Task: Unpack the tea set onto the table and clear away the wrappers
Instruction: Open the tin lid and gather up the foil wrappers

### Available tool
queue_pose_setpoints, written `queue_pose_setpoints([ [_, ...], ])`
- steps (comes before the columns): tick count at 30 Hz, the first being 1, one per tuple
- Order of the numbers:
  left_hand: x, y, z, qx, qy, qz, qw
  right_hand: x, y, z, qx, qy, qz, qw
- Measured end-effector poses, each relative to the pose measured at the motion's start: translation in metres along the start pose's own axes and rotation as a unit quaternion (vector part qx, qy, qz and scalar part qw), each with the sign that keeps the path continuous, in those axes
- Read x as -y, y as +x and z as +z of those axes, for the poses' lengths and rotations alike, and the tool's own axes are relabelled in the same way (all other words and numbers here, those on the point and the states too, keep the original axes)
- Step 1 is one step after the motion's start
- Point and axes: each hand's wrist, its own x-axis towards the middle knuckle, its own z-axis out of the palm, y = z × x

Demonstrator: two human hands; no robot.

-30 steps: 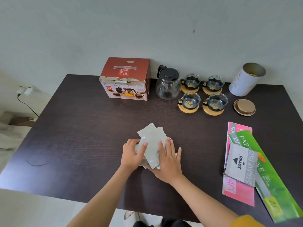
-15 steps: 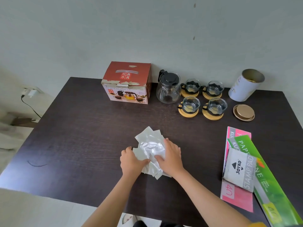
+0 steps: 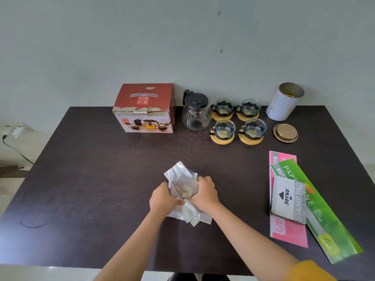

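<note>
wrappers [image 3: 183, 191] being scrunched mid-table, both hands on them.

a second ago they lay as flat sheets under spread fingers; now left hand [image 3: 164, 198] and right hand [image 3: 205, 194] curl round the bundle, squeezing it into a wad on the table [image 3: 91, 169]. teapot [image 3: 196, 111] and four cups [image 3: 238, 120] already stand out by the box [image 3: 145, 109]. judgement: unpacking done, only carrying the wad off remains.

Dark wooden table [image 3: 81, 179], plain pale wall [image 3: 121, 47], possibly a charger [image 3: 17, 131] plugged in at left
</note>
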Motion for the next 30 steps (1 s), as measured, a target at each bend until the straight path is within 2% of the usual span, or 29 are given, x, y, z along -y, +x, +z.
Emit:
queue_pose_setpoints([
  [4,0.002,-0.001,-0.005,0.034,-0.036,0.037,0.998,0.0,-0.01,0.004,-0.015,0.092,-0.009,0.996],
  [7,0.011,0.001,-0.01,0.097,-0.135,0.029,0.986,0.001,-0.02,-0.004,-0.004,0.171,-0.007,0.985],
  [12,0.016,0.006,-0.024,0.189,-0.2,0.056,0.96,0.003,-0.024,-0.018,0.02,0.164,-0.005,0.986],
  [17,0.006,0.011,-0.029,0.222,-0.218,0.06,0.948,0.006,-0.025,-0.032,0.024,0.164,0.025,0.986],
  [22,-0.021,0.012,-0.031,0.257,-0.222,0.097,0.936,0.002,-0.037,-0.055,-0.031,0.201,0.035,0.978],
  [30,-0.093,-0.012,-0.01,0.328,-0.153,0.153,0.919,-0.041,-0.069,-0.09,-0.107,0.267,0.099,0.953],
])
